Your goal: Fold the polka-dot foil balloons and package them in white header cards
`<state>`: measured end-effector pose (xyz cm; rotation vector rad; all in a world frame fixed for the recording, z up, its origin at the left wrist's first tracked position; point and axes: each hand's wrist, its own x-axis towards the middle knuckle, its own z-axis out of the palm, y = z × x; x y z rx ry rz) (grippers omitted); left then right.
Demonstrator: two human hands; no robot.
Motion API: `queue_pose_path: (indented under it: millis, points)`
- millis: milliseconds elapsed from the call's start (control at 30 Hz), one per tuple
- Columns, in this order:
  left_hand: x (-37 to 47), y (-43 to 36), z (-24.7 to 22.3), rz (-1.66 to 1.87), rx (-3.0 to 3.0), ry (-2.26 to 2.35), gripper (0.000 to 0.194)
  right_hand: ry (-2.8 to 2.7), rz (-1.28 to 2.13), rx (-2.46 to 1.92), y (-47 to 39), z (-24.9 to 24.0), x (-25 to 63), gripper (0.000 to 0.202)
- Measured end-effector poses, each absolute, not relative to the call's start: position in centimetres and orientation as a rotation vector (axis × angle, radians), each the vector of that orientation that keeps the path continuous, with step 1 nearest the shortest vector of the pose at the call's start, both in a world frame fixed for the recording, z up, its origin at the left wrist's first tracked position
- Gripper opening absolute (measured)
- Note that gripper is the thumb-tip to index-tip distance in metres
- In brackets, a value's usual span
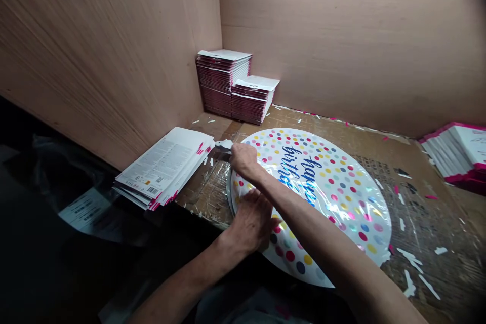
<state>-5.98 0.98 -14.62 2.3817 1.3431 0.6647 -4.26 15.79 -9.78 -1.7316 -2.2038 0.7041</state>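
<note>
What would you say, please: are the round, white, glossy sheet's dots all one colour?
No, the round, white, glossy sheet shows red, yellow and blue dots.

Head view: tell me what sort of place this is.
Probably a packing or assembly workbench: neat stacks of flat packets in the corner, a shiny dotted disc lying on cardboard, and paper scraps scattered beside it.

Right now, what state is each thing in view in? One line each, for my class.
Dotted sheet: flat, lettering up, partly covered
Right hand: closed on a pale piece
Left hand: on the sheet, grip unclear
Tall packet stack: upright
Short packet stack: upright
Printed packets: lying, piled unevenly
Far-right packets: tilted, cut off by frame
Cardboard: flat, partly taped
Scraps: loose, scattered
</note>
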Motion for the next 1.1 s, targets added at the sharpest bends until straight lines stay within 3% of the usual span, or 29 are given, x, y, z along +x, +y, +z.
queue_pose_path:
  millis: [67,200,367,500,667,767,867,1000,1100]
  points:
    - [-7.9,1.1,-13.2,0.845,2.376,1.327,0.021,-2.112,0.794,-1.724,16.1,-10.4,-2.4,0.013]
    - [-11.2,5.3,-11.6,1.206,2.036,1.711,0.028,-1.936,1.061,-1.610,15.9,-11.9,0.1,0.029]
    - [-12.8,11.3,-12.6,0.638,2.072,1.940,0.034,-1.681,1.297,-1.453,15.3,-12.7,0.5,0.027]
    - [-13.2,11.1,-13.2,0.466,2.198,1.908,0.040,-1.450,1.383,-1.395,14.3,-12.4,3.0,0.023]
    - [-15.5,12.0,-11.8,-0.113,2.340,1.704,0.094,-1.199,1.404,-1.411,12.0,-11.3,9.2,0.025]
    - [-16.4,13.2,-10.5,-0.323,2.265,1.673,0.107,-1.031,1.431,-1.474,9.9,-11.1,13.5,0.029]
    - [-15.2,12.1,-9.4,-0.232,2.319,1.809,0.083,-0.860,1.449,-1.552,8.1,-11.3,16.8,0.030]
    - [-11.0,9.3,-8.6,0.327,2.516,1.424,0.033,-0.855,1.466,-1.559,7.6,-11.0,17.0,0.026]
    - [-8.4,11.3,-8.3,0.592,2.286,1.461,0.036,-1.007,1.456,-1.493,8.5,-10.1,14.8,0.021]
